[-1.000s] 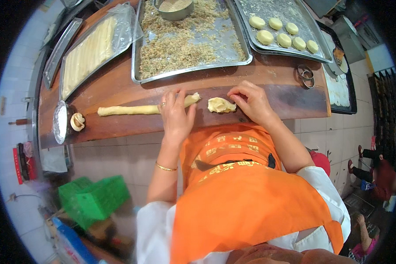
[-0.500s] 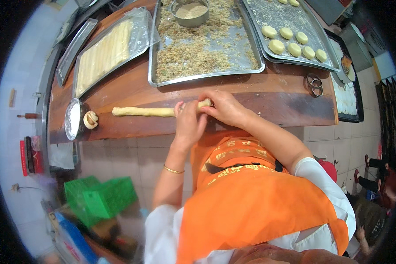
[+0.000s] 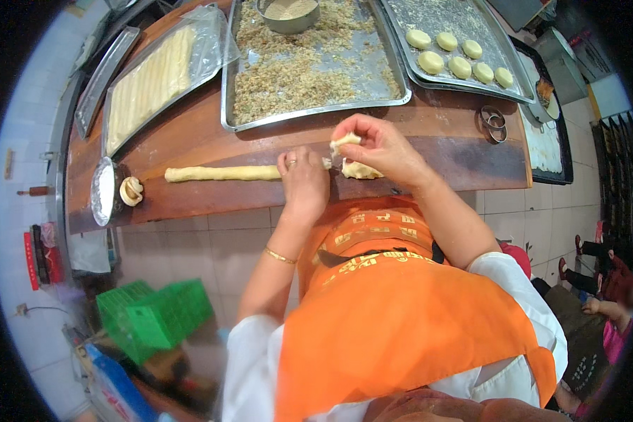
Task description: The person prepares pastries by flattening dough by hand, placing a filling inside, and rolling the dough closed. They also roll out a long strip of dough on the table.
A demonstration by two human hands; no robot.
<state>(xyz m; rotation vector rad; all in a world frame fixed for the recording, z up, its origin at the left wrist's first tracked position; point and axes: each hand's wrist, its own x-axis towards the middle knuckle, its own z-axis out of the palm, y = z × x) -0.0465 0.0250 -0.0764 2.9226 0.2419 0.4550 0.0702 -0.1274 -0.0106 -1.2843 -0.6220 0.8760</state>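
A long pale dough rope (image 3: 221,173) lies along the near part of the wooden table. My left hand (image 3: 306,179) is closed over its right end, with a torn bit of dough showing past the fingers. Just right of there, my right hand (image 3: 387,151) pinches a small torn dough piece (image 3: 345,143), raised above the tabletop and apart from the rope. Beneath that hand sits another dough lump (image 3: 359,169) on the wood, partly covered by the palm.
Beyond my hands stands a metal tray (image 3: 316,114) of crumbly filling with a round bowl (image 3: 288,17). To its right, a floured tray (image 3: 464,84) carries several dough rounds; metal ring cutters (image 3: 494,125) lie nearby. Plastic-covered dough strips (image 3: 151,84) and a white powder bowl (image 3: 103,191) are left.
My right hand has pulled away from the rope's end, rising to the right with a torn dough piece. A dough lump now shows on the table below it. My left hand stays on the rope.
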